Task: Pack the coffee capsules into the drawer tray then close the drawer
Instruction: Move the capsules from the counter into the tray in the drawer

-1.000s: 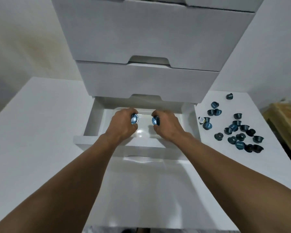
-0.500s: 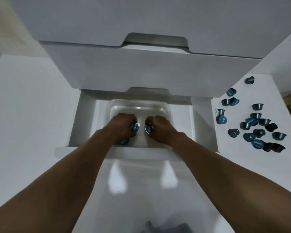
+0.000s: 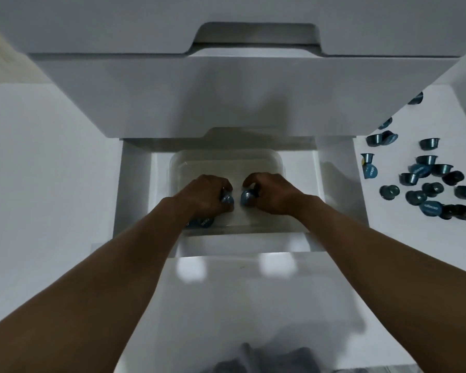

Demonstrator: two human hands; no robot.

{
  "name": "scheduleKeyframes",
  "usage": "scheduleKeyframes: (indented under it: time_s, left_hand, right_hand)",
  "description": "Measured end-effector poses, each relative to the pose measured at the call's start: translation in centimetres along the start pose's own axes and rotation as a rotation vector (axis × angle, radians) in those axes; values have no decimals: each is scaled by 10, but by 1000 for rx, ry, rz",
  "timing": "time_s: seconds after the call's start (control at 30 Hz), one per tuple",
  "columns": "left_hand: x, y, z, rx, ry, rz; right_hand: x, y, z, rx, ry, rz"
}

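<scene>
White tabletop (image 3: 38, 184) fills the left and right sides of the view. A white drawer unit (image 3: 226, 98) stands on it at 12 o'clock, with its upper drawers closed. The bottom drawer (image 3: 135, 184) is pulled out toward the person. A clear plastic tray (image 3: 226, 162) sits inside it, in the middle of the view.

Both hands are down in the tray, close together but not touching. The left hand (image 3: 202, 193) has its fingers curled around a blue capsule (image 3: 226, 199). The right hand (image 3: 272, 192) has its fingers curled around another blue capsule (image 3: 246, 197), at 3 o'clock from the first one. The two capsules are just beside each other, with a small gap between them.

More blue capsules (image 3: 202, 222) lie on the tray floor at 7 o'clock from the hands, partly hidden under the left wrist. I cannot tell how many there are.

At 3 o'clock, out on the tabletop, lies a loose bunch of capsules (image 3: 431, 207). Some sit upright, some are tipped over, and some touch each other. A few more lie apart at 2 o'clock, near the drawer unit.

At 6 o'clock a dark blurry thing (image 3: 253, 362) shows at the bottom edge.
</scene>
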State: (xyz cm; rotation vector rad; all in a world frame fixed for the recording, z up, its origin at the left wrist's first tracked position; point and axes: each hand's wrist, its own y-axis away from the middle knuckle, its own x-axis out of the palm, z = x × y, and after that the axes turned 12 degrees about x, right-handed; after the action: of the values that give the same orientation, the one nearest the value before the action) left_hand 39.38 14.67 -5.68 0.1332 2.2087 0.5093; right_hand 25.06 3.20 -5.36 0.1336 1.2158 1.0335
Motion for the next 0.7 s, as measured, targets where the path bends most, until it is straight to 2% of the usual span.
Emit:
scheduleKeyframes:
  time_s: [0.13,0.7]
  left_hand:
    - [-3,-5,4,15,-28,7]
    - [2,-10,8,44,-12,141]
  right_hand:
    - [-1,-6,-3,27,-4,-5]
    - [10,-10,5,61,-64,250]
